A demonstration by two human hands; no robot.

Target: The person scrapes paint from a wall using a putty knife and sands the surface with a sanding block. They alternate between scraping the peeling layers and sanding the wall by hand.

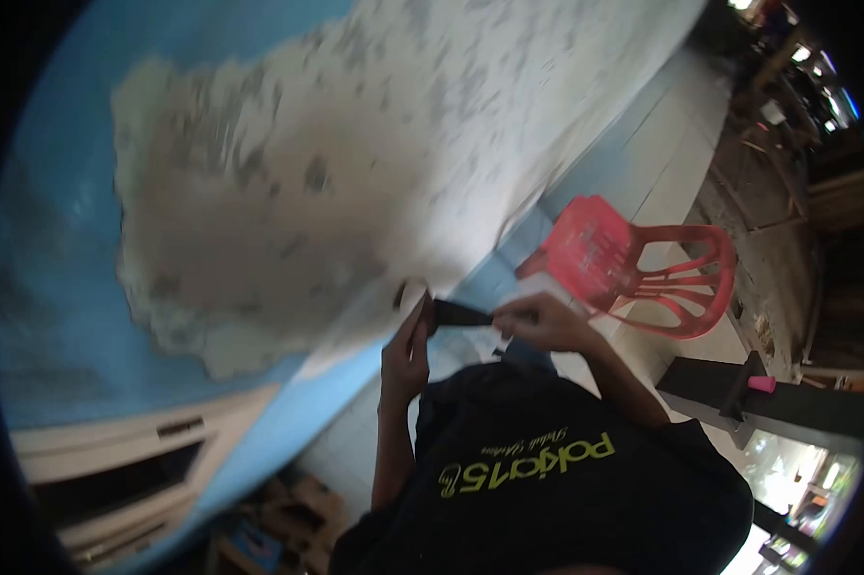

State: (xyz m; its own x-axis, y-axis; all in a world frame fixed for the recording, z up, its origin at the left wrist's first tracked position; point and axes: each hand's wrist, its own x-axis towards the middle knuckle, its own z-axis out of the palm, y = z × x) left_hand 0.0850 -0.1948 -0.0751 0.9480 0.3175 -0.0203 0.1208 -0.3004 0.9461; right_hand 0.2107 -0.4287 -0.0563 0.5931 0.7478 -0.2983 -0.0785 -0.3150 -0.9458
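A dark, sandpaper-like strip (463, 314) stretches between my two hands in front of my chest. My left hand (408, 353) pinches its left part, where a curled, light-brown end (412, 291) shows above the fingertips. On the other side, my right hand (545, 323) grips the narrow right end between thumb and fingers. Behind the strip rises a blue wall (63, 206) with a large, rough whitish patch (288, 211) marked by grey spots. Its lower edge passes close beyond my left hand.
A red plastic chair (590, 244) stands on the pale tiled floor (657, 144) to the right. A dark beam (806, 410) with a pink cup (761, 384) is at the lower right. Wooden clutter (298, 513) lies lower left, near a cream frame with a dark opening (116, 484).
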